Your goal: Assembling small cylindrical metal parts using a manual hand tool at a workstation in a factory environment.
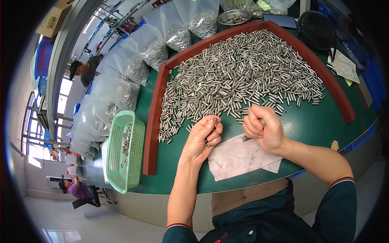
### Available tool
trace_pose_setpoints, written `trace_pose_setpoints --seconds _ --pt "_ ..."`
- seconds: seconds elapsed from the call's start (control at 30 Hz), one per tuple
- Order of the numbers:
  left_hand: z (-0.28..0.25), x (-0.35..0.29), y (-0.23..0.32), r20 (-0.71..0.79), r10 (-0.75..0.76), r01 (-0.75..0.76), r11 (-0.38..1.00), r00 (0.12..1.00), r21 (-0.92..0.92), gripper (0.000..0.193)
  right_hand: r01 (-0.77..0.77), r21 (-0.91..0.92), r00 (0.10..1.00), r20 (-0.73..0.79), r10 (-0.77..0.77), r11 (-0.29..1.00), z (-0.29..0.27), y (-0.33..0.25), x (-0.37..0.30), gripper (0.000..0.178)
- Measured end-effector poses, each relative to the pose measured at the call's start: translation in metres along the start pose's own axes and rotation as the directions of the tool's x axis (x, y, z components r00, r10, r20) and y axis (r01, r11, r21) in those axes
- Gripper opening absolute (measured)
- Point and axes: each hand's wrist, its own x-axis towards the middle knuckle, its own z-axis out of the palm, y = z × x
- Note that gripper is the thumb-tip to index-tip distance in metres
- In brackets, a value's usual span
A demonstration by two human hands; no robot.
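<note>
My left hand (202,135) is closed, pinching a small metal pin (215,122) upright between thumb and fingertip. More metal shows among its curled lower fingers. My right hand (265,130) is curled into a fist just to the right, apart from the left. A small dark tip pokes out below its fingers, but the rest of that object is hidden. Beneath both hands lies a stained pale pink cloth (239,160). Just beyond them spreads a large heap of short silvery metal pins (243,69) on the green tabletop (308,125).
A dark red barrier (150,125) borders the heap on the left, back and right. Left of it stands a green basket (139,150) holding some pins. Several plastic bags of pins (156,50) line the far left. At the back are a metal bowl (235,17) and a black fan (318,30).
</note>
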Motion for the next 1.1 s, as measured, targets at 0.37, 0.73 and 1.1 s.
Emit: trace_pose_setpoints --seconds 0.37,0.73,1.1 --pt "0.043 -0.014 -0.019 0.137 0.236 -0.125 -0.066 0.962 0.990 0.010 0.001 -0.008 1.000 -0.024 -0.001 1.000 0.002 0.000 0.002 0.040" --pt "0.038 -0.018 -0.026 0.205 0.226 -0.173 -0.155 0.952 0.973 0.011 0.021 0.058 0.999 -0.039 -0.018 0.998 -0.002 0.002 0.002 0.040" --pt "0.036 -0.017 -0.027 0.194 0.287 -0.179 -0.078 0.938 0.981 0.009 0.038 0.032 0.999 -0.022 -0.038 0.999 0.000 0.004 0.002 0.041"
